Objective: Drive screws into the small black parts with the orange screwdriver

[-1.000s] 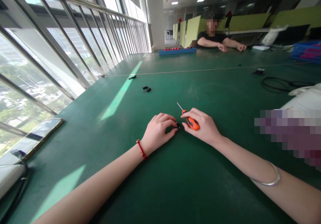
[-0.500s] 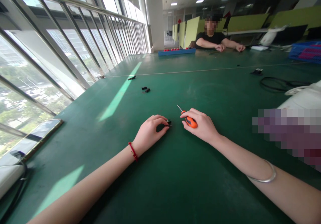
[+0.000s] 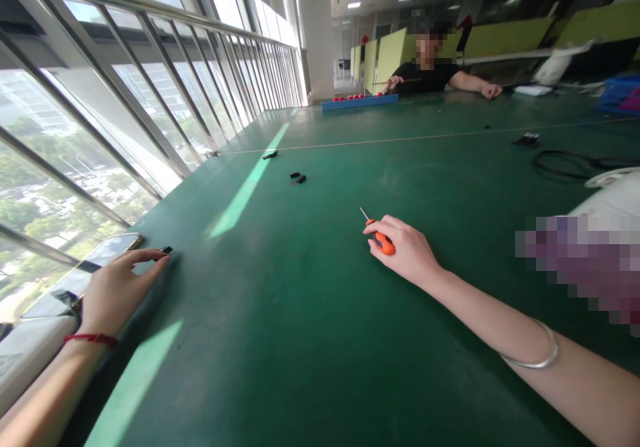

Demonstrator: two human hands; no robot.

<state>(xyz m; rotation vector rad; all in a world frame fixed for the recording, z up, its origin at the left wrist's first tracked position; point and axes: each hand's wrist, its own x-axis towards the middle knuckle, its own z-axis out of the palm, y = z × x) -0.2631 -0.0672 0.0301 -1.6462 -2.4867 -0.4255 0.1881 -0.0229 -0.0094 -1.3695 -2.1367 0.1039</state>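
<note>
My left hand is at the left side of the table, beside the phone. Its thumb and fingers pinch a small black part, too small to name exactly. Near the middle of the green table, my right hand is closed around a screwdriver with an orange and black handle. The screwdriver's thin metal shaft points up and away to the left. Several small black pieces lie farther off on the table, apart from both hands.
A metal railing and windows run along the left edge. Across the table sits a person in black, by a blue tray with red pieces. A black cable and a white bag lie at right.
My left hand has swept from the table's middle to the far left, carrying the small black part. My right hand keeps the screwdriver almost in place. The other person's hand has reached toward the blue tray.
</note>
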